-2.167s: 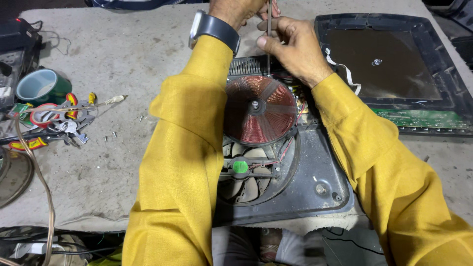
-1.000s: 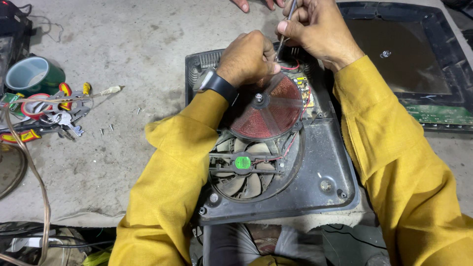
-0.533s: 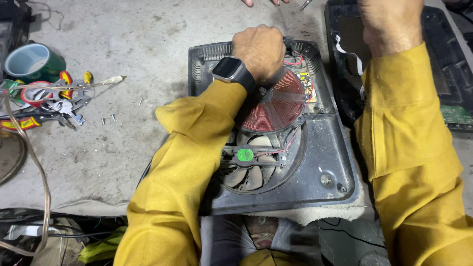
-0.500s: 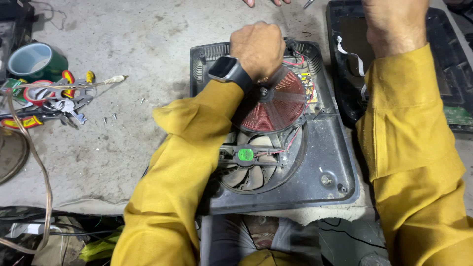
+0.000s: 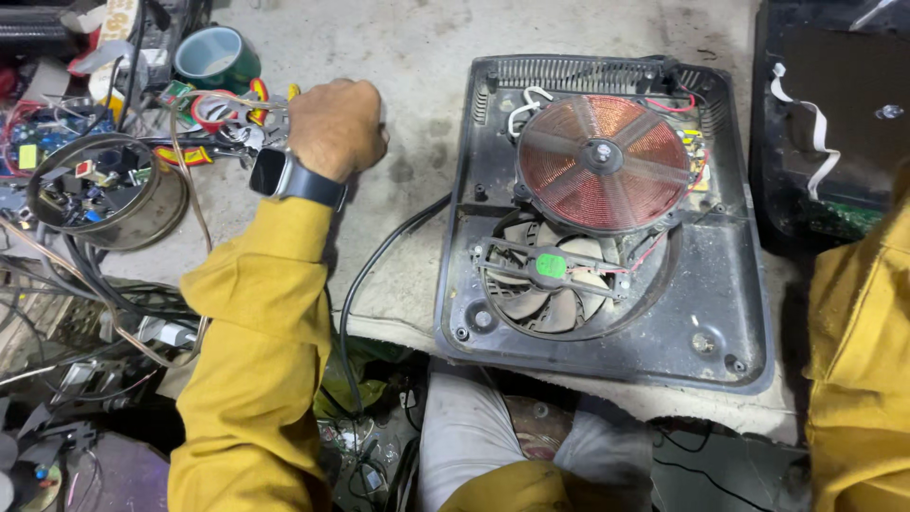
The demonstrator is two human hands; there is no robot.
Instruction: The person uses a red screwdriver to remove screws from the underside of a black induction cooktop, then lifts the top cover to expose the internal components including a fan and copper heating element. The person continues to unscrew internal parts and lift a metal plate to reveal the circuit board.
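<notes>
1. My left hand (image 5: 334,128) rests curled over the tools (image 5: 223,133) near the bench's (image 5: 408,57) far left edge; whether it grips 1, I cannot tell.
2. My right hand is out of view.
3. The opened cooker (image 5: 607,218) sits at the near edge, coil (image 5: 603,161) behind fan (image 5: 550,280).

A small green label (image 5: 551,265) sits on the fan hub in the open cooker's base. A dark, blank, rounded watch screen (image 5: 269,172) faces up on the left wrist. A yellow label (image 5: 27,155) marks a circuit board at far left.
</notes>
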